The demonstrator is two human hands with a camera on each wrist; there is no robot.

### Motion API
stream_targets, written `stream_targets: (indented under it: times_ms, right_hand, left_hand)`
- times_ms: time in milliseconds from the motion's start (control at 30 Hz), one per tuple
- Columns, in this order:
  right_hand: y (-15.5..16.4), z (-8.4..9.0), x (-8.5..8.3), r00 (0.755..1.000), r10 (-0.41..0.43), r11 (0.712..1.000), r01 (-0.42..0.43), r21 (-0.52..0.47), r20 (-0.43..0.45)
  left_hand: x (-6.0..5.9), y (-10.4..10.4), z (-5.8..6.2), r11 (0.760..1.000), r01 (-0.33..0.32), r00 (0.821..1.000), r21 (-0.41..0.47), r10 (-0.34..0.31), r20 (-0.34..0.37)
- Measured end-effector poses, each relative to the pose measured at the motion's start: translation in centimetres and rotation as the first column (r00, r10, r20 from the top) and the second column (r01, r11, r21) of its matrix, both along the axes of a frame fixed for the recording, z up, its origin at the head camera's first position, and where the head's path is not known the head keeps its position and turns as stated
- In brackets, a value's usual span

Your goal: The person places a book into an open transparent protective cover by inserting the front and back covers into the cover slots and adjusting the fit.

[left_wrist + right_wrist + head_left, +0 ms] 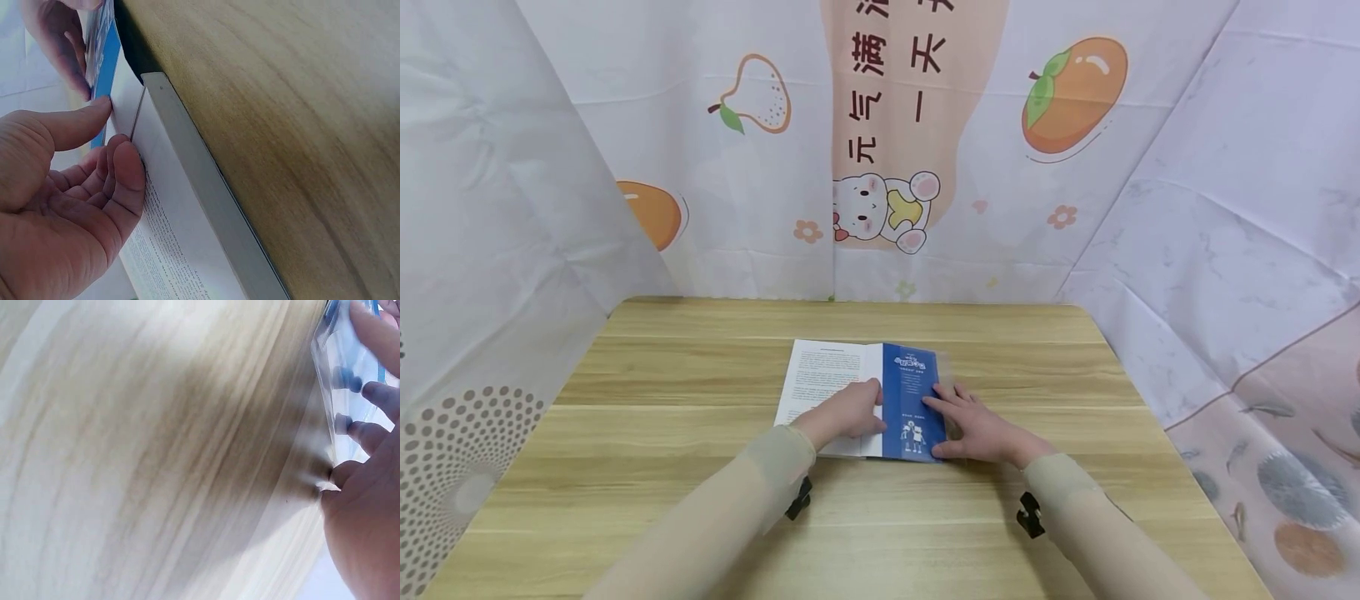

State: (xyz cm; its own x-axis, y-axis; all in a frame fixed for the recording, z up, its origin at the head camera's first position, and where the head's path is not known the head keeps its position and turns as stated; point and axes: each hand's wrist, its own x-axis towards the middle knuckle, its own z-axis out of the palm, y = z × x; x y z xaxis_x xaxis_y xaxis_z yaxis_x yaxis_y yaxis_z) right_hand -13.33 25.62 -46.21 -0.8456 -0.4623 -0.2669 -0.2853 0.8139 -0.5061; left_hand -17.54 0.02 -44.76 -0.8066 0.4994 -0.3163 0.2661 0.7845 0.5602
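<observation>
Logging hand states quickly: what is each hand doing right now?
Left hand: open, fingers pressing on the book page.
Right hand: open, fingers flat on the blue cover flap.

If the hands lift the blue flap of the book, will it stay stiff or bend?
The blue flap would probably bend: it looks thin and folds over the book. Its clear plastic edge looks glossy, perhaps slippery. The book looks slim, likely light.

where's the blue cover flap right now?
In the head view the blue cover flap lies folded over the open book mid-table, right of the white printed page, between the left hand and the right hand, which presses on its right edge.
</observation>
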Motion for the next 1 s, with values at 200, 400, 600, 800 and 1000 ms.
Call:
stream_targets:
  times_ms: [200,400,600,800,1000]
  right_hand:
    - [-0.2,0.1,0.0,0.996,-0.065,0.995,0.068,-0.067,0.055]
    - [-0.4,0.2,0.0,0.989,-0.111,0.975,0.126,-0.183,0.095]
    - [-0.2,0.2,-0.2,0.970,-0.180,0.923,0.223,-0.314,0.162]
    - [0.2,1.0,-0.1,0.933,-0.222,0.807,0.339,-0.484,0.284]
    - [0.8,1.3,-0.1,0.912,-0.277,0.725,0.404,-0.557,0.301]
  left_hand:
    - [0.3,0.0,0.1,1.000,-0.006,0.999,-0.004,0.006,-0.043]
    - [0.8,0.1,0.4,1.000,-0.026,0.999,-0.016,0.026,-0.048]
    - [1.0,0.1,0.4,0.999,-0.028,0.998,-0.039,0.026,-0.060]
    - [0.9,0.0,0.3,0.999,-0.021,0.998,-0.034,0.018,-0.064]
    - [0.8,0.1,0.0,0.999,-0.017,0.997,-0.031,0.015,-0.069]
